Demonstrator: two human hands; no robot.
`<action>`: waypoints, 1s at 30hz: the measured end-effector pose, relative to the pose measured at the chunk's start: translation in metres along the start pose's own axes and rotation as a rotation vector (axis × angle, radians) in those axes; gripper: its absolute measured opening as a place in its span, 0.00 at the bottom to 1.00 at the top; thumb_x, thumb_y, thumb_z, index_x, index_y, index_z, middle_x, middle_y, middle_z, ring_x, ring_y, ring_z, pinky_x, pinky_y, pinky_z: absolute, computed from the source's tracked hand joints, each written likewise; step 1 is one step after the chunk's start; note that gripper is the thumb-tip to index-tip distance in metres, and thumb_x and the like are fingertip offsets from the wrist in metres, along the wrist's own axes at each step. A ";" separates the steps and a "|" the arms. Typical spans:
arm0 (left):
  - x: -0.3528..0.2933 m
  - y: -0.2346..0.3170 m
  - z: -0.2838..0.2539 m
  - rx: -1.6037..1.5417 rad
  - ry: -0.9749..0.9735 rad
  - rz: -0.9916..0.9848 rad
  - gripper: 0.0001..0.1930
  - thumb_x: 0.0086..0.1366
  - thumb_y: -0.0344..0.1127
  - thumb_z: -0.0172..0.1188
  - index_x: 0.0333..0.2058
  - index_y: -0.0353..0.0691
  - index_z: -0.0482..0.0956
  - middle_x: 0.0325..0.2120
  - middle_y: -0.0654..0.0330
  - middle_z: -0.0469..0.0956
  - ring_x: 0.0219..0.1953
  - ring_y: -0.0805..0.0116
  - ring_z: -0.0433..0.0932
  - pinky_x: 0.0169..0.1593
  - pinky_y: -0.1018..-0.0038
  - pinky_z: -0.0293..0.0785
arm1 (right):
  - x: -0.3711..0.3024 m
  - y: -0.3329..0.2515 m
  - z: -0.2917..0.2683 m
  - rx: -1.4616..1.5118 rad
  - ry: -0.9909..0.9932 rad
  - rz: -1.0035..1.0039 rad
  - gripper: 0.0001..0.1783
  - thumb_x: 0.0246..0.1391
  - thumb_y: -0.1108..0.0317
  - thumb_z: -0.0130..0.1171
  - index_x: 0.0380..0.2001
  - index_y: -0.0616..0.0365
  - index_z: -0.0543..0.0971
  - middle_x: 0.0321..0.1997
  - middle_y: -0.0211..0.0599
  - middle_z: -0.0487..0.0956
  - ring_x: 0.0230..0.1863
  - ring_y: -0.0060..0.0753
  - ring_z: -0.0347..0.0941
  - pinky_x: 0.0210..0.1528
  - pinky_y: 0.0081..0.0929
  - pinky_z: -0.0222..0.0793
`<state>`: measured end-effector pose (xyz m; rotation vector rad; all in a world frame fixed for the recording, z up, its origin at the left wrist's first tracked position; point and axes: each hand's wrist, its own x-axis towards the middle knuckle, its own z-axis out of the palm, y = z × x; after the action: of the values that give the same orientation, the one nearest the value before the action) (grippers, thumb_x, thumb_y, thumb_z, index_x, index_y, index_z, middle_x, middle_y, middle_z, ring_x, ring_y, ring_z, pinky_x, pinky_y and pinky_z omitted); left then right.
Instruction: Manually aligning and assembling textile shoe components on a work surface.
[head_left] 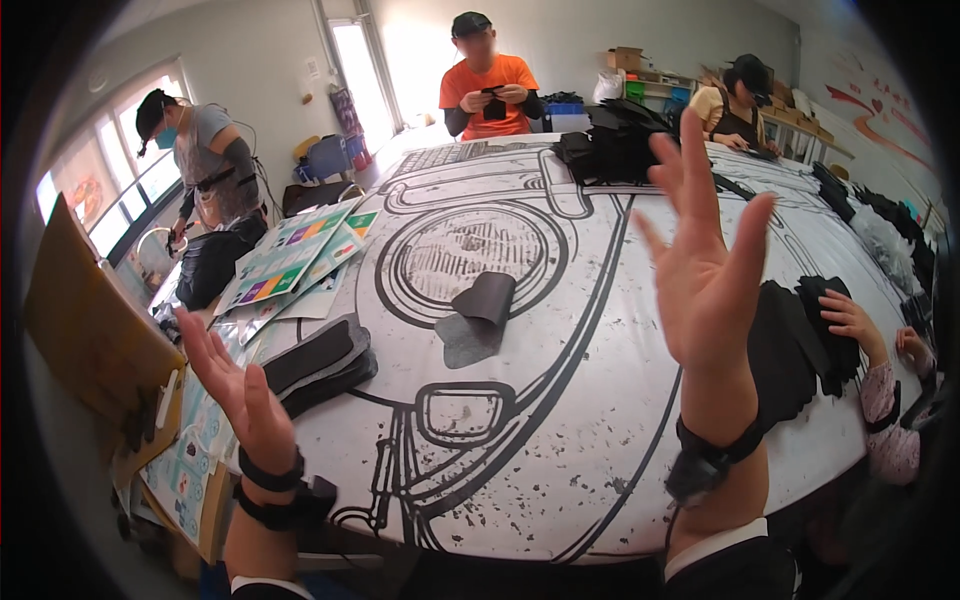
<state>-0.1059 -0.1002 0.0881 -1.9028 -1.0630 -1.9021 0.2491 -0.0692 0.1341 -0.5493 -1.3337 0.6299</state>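
Observation:
Both of my hands are raised over a white table point(560, 480) printed with a black line drawing of a car front. My left hand point(240, 390) is open, fingers spread and holding nothing, nearest a small stack of black, insole-shaped pieces point(318, 362). To the right, my right hand point(705, 270) is lifted higher, also open and empty, with its palm showing. Between the two hands, a dark grey flat piece point(472, 335) lies on the table with one end curled over. Each of my wrists wears a black strap with a small dark module.
Black fabric pieces point(785, 350) lie at the right, where another person's hand point(850, 322) rests. A large black pile point(620, 145) sits at the far side. Printed sheets point(300, 250) overlap at the left, near a yellow board point(95, 310). Several people work around the table.

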 end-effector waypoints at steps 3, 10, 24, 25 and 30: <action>0.016 0.057 0.051 -0.418 0.152 -0.003 0.40 0.62 0.46 0.48 0.68 0.41 0.42 0.68 0.51 0.43 0.69 0.53 0.42 0.68 0.56 0.27 | 0.002 -0.002 0.005 -0.016 -0.079 -0.036 0.53 0.48 0.20 0.14 0.70 0.42 0.43 0.73 0.47 0.42 0.73 0.50 0.33 0.66 0.63 0.23; 0.054 0.108 0.138 -1.216 0.088 -0.708 0.34 0.68 0.53 0.35 0.68 0.48 0.42 0.68 0.55 0.45 0.68 0.53 0.49 0.68 0.50 0.27 | -0.012 -0.021 0.004 0.081 -0.408 -0.046 0.59 0.42 0.16 0.11 0.70 0.44 0.36 0.74 0.47 0.34 0.74 0.51 0.31 0.66 0.64 0.20; 0.046 0.105 0.079 -0.449 -0.770 0.042 0.78 0.21 0.71 0.68 0.64 0.21 0.42 0.12 0.68 0.61 0.10 0.84 0.53 0.15 0.81 0.43 | -0.036 -0.070 -0.006 -0.876 -0.532 -0.173 0.83 0.07 0.35 0.76 0.66 0.73 0.47 0.07 0.23 0.57 0.10 0.11 0.48 0.15 0.22 0.36; 0.047 0.106 0.079 -0.457 -0.808 0.058 0.76 0.23 0.70 0.68 0.64 0.22 0.43 0.16 0.65 0.63 0.10 0.83 0.53 0.15 0.80 0.44 | -0.037 -0.075 -0.004 -0.879 -0.539 -0.162 0.83 0.07 0.35 0.76 0.66 0.73 0.47 0.07 0.23 0.57 0.10 0.11 0.48 0.15 0.22 0.36; 0.054 0.100 0.072 -0.497 -0.979 0.176 0.67 0.33 0.66 0.68 0.64 0.24 0.47 0.35 0.52 0.71 0.10 0.79 0.56 0.16 0.79 0.49 | -0.030 -0.086 0.003 -0.840 -0.828 -0.365 0.55 0.28 0.45 0.70 0.58 0.69 0.65 0.55 0.44 0.74 0.11 0.28 0.62 0.15 0.22 0.57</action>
<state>0.0063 -0.1077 0.1619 -3.2268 -0.5583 -1.1487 0.2512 -0.1516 0.1730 -0.7103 -2.4422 -0.0805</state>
